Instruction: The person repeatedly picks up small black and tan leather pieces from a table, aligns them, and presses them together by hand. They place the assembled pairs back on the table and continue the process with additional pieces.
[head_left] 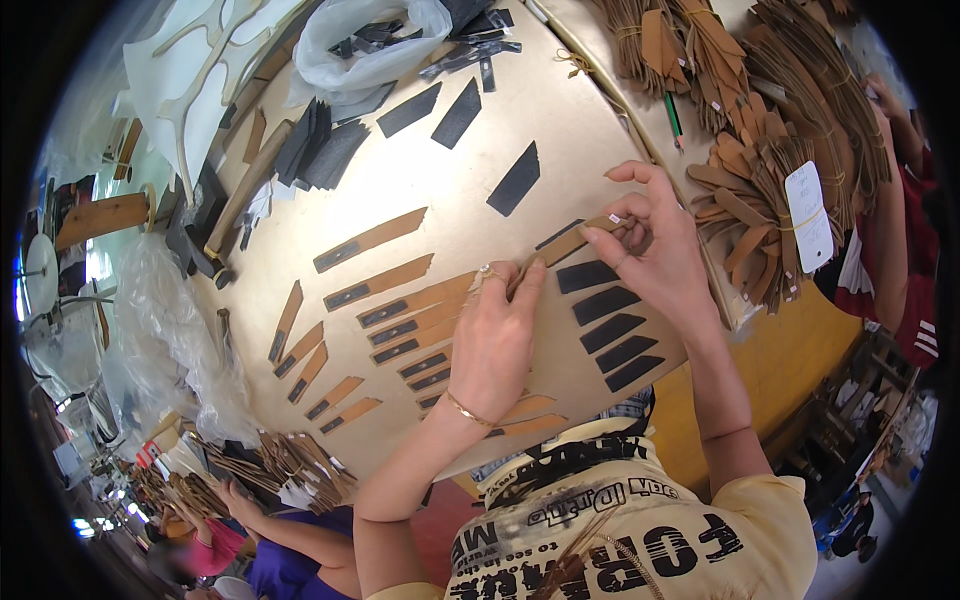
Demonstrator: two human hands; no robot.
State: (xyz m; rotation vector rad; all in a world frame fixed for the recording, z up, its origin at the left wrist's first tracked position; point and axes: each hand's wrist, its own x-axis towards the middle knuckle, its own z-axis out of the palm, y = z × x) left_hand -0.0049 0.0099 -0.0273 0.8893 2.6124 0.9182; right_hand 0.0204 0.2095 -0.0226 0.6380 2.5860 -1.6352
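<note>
My left hand (492,335) pinches the near-left end of a narrow brown leather strip (566,244). The strip's other end, with a small white tag, is between the thumb and fingers of my right hand (655,250). A dark edge shows along the strip's far side; whether it is attached cannot be made out. Just below the strip, several black slanted pieces (612,330) lie in a column on the table. To the left of my left hand are rows of tan strips (385,236), each with a black patch at one end. My left hand hides part of these rows.
Loose black pieces (515,178) and a fanned black stack (330,150) lie farther back on the table (480,240). Beside them are a hammer (250,200) and a plastic bag (370,45). Bundled brown leather pieces (760,200) fill the right side. Other people sit nearby.
</note>
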